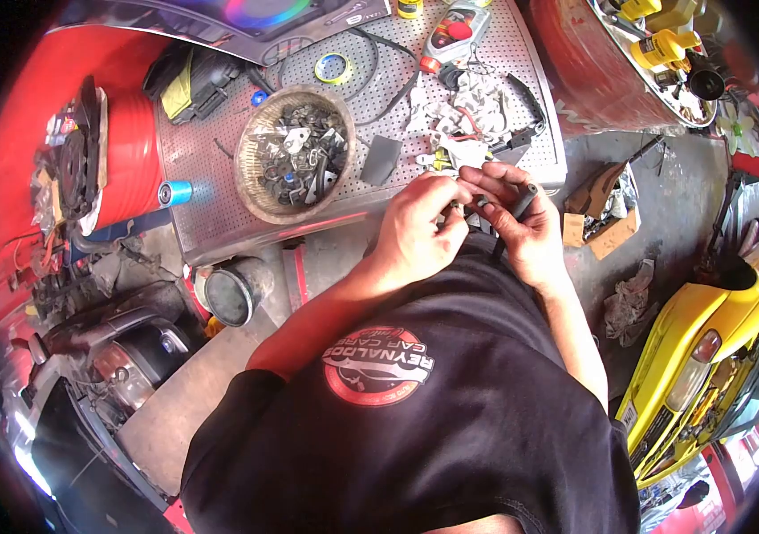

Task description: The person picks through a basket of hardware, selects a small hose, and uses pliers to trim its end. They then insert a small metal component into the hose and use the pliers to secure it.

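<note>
Both hands meet in front of my black shirt, at the table's near edge. My left hand [419, 227] is closed in a pinch at the fingertips, and whatever it pinches is too small and hidden to name. My right hand [522, 227] is closed around a dark cylindrical piece [527, 198] that pokes up between thumb and fingers; its kind does not show. The fingertips of the two hands almost touch. Just beyond them lie crumpled white rags [479, 111] and a dark flat square [381, 160]. Left of these stands a round basket [248, 182] full of small clips and metal parts.
The perforated metal table [206, 209] also bears a roll of yellow-green tape [333, 68], a grey bottle [458, 36] and a black cable. A blue can [174, 193] is at its left. A cardboard box [611, 233] and a yellow car bumper [664, 356] are on the right.
</note>
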{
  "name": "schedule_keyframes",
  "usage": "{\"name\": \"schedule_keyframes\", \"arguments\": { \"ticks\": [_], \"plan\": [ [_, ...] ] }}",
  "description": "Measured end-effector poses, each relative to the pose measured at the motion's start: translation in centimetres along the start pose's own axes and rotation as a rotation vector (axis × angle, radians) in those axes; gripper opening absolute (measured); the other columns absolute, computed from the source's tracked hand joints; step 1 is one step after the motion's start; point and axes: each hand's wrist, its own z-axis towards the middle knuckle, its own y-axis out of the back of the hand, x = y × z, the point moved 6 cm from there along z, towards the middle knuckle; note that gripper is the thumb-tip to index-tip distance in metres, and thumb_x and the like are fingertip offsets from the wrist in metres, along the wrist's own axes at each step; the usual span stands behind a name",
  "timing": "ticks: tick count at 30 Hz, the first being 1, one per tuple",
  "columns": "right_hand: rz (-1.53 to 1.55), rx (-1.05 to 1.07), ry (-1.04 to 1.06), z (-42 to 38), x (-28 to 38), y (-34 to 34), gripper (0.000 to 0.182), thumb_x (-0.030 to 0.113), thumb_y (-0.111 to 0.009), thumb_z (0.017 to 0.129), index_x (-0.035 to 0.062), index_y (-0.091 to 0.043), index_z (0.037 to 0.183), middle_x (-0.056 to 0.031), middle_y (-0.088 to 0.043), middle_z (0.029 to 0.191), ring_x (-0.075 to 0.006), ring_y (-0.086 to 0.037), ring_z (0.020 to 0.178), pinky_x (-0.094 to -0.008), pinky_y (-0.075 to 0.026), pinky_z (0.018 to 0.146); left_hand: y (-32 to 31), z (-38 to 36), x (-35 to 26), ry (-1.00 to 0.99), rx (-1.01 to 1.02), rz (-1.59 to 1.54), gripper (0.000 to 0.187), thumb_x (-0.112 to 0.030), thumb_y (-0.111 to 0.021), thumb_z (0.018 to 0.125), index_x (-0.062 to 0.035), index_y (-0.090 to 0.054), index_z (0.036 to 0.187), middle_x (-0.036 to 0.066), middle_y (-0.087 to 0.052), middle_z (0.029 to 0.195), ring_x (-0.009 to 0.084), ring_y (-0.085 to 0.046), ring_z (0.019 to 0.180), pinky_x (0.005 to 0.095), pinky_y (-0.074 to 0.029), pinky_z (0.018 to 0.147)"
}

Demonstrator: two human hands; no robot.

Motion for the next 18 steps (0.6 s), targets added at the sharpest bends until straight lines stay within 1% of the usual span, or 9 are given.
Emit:
{"name": "schedule_keyframes", "arguments": {
  "ticks": [1,4,5,8,10,13,14,16,18],
  "plan": [
    [-0.002,-0.002,-0.009,-0.1,0.0,-0.1,0.044,-0.011,-0.05,0.095,-0.002,-0.044,0.138,-0.0201,-0.057,0.136,-0.0252,-0.055,0.128,-0.0368,-0.044,0.109,-0.1,0.1,-0.5,-0.02,0.063,0.036,0.02,0.003,-0.061,0.08,-0.0008,-0.064,0.1,0.013,-0.064,0.085,0.0273,-0.062,0.072,0.0372,-0.05,0.066],
    [-0.105,0.017,0.005,-0.3,0.2,-0.3,0.047,-0.011,-0.05,0.095,-0.0008,-0.043,0.14,-0.0188,-0.057,0.138,-0.0231,-0.056,0.126,-0.0341,-0.044,0.107,-0.8,0.1,-1.0,-0.141,0.069,0.046,0.024,0.004,-0.063,0.079,-0.0009,-0.065,0.102,0.013,-0.066,0.088,0.0284,-0.063,0.074,0.0379,-0.05,0.067],
    [-0.058,-0.001,-0.013,-0.3,0.1,-0.3,0.048,-0.011,-0.05,0.095,-0.0006,-0.042,0.141,-0.0183,-0.058,0.137,-0.0225,-0.056,0.126,-0.0337,-0.044,0.106,-1.1,0.0,-0.4,-0.161,0.04,0.05,0.025,0.004,-0.064,0.078,-0.0008,-0.065,0.103,0.012,-0.066,0.089,0.0298,-0.062,0.073,0.039,-0.05,0.066],
    [0.031,-0.056,-0.048,-0.3,-0.1,-0.2,0.048,-0.01,-0.051,0.095,-0.0007,-0.043,0.141,-0.0167,-0.06,0.134,-0.0208,-0.058,0.123,-0.0326,-0.045,0.105,-1.2,-0.3,0.4,-0.142,0.031,0.024,0.025,0.004,-0.066,0.08,-0.0012,-0.065,0.105,0.012,-0.067,0.09,0.0266,-0.065,0.077,0.0374,-0.052,0.069],
    [0.026,-0.085,-0.047,-0.4,0.0,-0.2,0.043,-0.007,-0.054,0.095,-0.0015,-0.047,0.138,-0.0157,-0.063,0.13,-0.0199,-0.06,0.119,-0.0324,-0.046,0.103,-1.2,-0.8,1.0,-0.034,-0.001,-0.004,0.023,0.002,-0.067,0.083,-0.0015,-0.065,0.105,0.011,-0.068,0.092,0.0239,-0.066,0.081,0.0354,-0.052,0.072],
    [-0.071,-0.118,-0.092,-0.7,-1.0,0.6,0.033,-0.001,-0.059,0.097,-0.0023,-0.055,0.129,-0.0127,-0.067,0.12,-0.0186,-0.064,0.109,-0.0313,-0.051,0.097,-1.3,-1.4,1.6,0.107,-0.028,-0.065,0.02,0.001,-0.068,0.085,-0.0019,-0.066,0.105,0.01,-0.068,0.095,0.0207,-0.067,0.086,0.0326,-0.053,0.077],
    [-0.043,-0.134,-0.104,-0.8,-1.4,0.7,0.03,0.002,-0.061,0.097,-0.0023,-0.057,0.126,-0.0113,-0.068,0.116,-0.0174,-0.065,0.104,-0.0307,-0.053,0.092,-1.3,-1.5,1.9,0.152,-0.034,-0.088,0.019,0.0,-0.068,0.086,-0.002,-0.066,0.104,0.01,-0.068,0.095,0.0198,-0.067,0.088,0.0318,-0.053,0.078],
    [0.012,-0.164,-0.129,-1.0,-1.9,0.8,0.024,0.008,-0.065,0.097,-0.0021,-0.062,0.118,-0.0086,-0.069,0.107,-0.0152,-0.066,0.092,-0.0294,-0.056,0.083,-1.2,-1.5,1.9,0.165,-0.049,-0.083,0.018,0.001,-0.068,0.086,-0.0017,-0.066,0.104,0.01,-0.068,0.095,0.0204,-0.067,0.088,0.0319,-0.053,0.079],
    [-0.117,-0.156,-0.143,-1.0,-2.0,1.2,0.022,0.011,-0.066,0.096,-0.0014,-0.064,0.115,-0.0059,-0.068,0.095,-0.0125,-0.063,0.081,-0.0275,-0.054,0.073,-1.2,-1.6,1.8,0.142,-0.047,-0.075,0.018,0.001,-0.068,0.087,-0.0015,-0.065,0.105,0.01,-0.068,0.095,0.0211,-0.067,0.088,0.0319,-0.053,0.079]
  ]
}}
